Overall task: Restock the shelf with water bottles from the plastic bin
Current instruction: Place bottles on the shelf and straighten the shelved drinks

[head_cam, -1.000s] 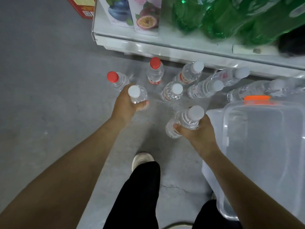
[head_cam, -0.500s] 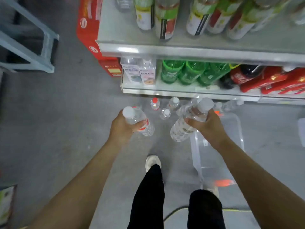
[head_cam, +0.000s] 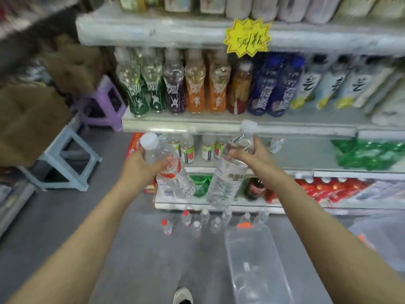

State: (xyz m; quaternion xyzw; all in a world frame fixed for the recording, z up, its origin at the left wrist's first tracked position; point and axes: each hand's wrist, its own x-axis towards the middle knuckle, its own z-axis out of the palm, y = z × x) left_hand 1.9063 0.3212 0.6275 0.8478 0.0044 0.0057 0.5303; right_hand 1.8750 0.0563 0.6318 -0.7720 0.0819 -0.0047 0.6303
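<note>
**Two water bottles raised toward a shop shelf**

A tall shelving unit (head_cam: 219,126) fills the upper half of the view, its tiers crowded with coloured drinks. The second tier from the bottom holds only a short row of white-capped bottles (head_cam: 208,148) at its left end. The bare board to their right is probably the gap being filled.

On the floor in front of the shelving unit, toward its right, lies a clear plastic bin (head_cam: 256,260) with an orange latch. It looks empty, though its see-through walls make that uncertain. A grey stool (head_cam: 63,154) stands off the unit's left end.

Both arms stretch toward the shelving unit. The left hand (head_cam: 140,165) is wrapped round the upper body of a red-labelled bottle (head_cam: 173,181). The right hand (head_cam: 249,154) is clasped round the shoulder of a taller pale-labelled bottle (head_cam: 228,178). Both bottles are level with the unit's lower tiers. Their caps point up and outward and their bases lean in toward each other. Gripping near the top likely leaves each base free to land first on the board.

At the foot of the shelving unit, several small floor bottles (head_cam: 205,216) stand upright, two of them red-capped. They seem to be set out within easy reach for the next trips.
</note>
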